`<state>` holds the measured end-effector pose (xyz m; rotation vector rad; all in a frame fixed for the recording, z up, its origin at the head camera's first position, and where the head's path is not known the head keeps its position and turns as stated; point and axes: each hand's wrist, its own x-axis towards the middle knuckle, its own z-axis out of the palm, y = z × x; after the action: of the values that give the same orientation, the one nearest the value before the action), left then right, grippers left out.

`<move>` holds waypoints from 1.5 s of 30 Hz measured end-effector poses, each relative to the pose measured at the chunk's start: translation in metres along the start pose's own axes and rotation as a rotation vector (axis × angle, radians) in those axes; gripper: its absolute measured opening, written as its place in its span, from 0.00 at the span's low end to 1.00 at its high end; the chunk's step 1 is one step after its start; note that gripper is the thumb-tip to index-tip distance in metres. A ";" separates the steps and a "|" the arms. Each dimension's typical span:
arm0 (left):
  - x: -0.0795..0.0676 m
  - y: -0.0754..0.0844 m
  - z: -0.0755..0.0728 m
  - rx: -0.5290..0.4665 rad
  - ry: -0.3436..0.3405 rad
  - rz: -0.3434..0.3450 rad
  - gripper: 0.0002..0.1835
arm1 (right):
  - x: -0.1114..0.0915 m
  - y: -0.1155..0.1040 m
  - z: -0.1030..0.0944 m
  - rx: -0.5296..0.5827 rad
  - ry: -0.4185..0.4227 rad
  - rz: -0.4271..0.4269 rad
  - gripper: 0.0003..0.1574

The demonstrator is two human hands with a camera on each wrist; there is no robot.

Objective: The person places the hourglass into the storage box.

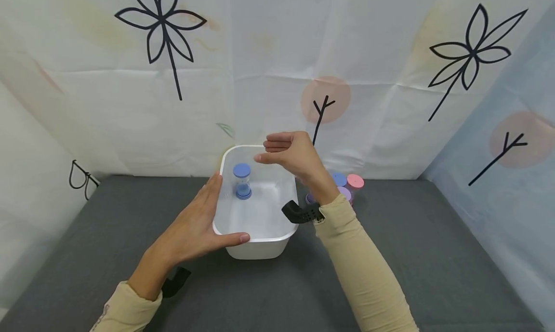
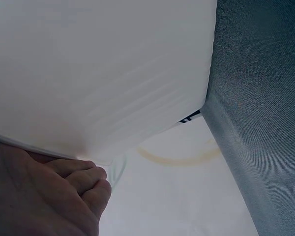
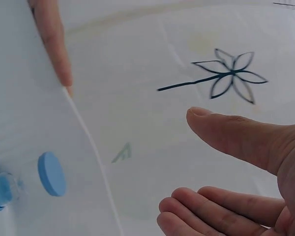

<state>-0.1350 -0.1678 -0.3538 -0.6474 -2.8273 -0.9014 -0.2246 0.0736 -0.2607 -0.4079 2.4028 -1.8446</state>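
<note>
A white plastic tub (image 1: 269,216) stands on the grey table, and my left hand (image 1: 201,216) holds its near-left corner. The thumb lies over the front rim while the fingers run along the left side; in the left wrist view the fingers (image 2: 83,179) are at the rim. Inside the tub, toward the left, a sand timer (image 1: 243,181) with blue caps and blue sand stands upright. My right hand (image 1: 290,153) hovers over the tub's far-right part, thumb and fingers apart. Nothing is between them in the right wrist view, where the blue cap (image 3: 52,174) shows to the left.
Several more sand timers stand right of the tub, with a pink cap (image 1: 355,181), a blue cap (image 1: 338,179) and a purple cap (image 1: 344,193), partly hidden by my right wrist. A patterned cloth (image 1: 269,100) hangs behind the grey table (image 1: 416,255).
</note>
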 end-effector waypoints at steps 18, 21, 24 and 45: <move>0.000 -0.001 0.001 0.001 0.034 0.035 0.73 | -0.077 0.039 -0.057 0.123 0.080 -0.042 0.39; 0.000 -0.002 0.001 -0.003 0.035 0.033 0.73 | -0.082 0.045 -0.061 0.133 0.083 -0.041 0.38; -0.001 -0.001 0.001 -0.010 0.039 0.037 0.72 | -0.085 0.050 -0.065 0.134 0.084 -0.050 0.38; 0.001 -0.001 0.001 -0.020 0.051 0.056 0.72 | -0.090 0.077 -0.112 0.175 0.253 -0.065 0.37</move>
<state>-0.1366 -0.1678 -0.3546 -0.6922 -2.7445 -0.9237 -0.1760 0.2206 -0.3132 -0.2532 2.3747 -2.2361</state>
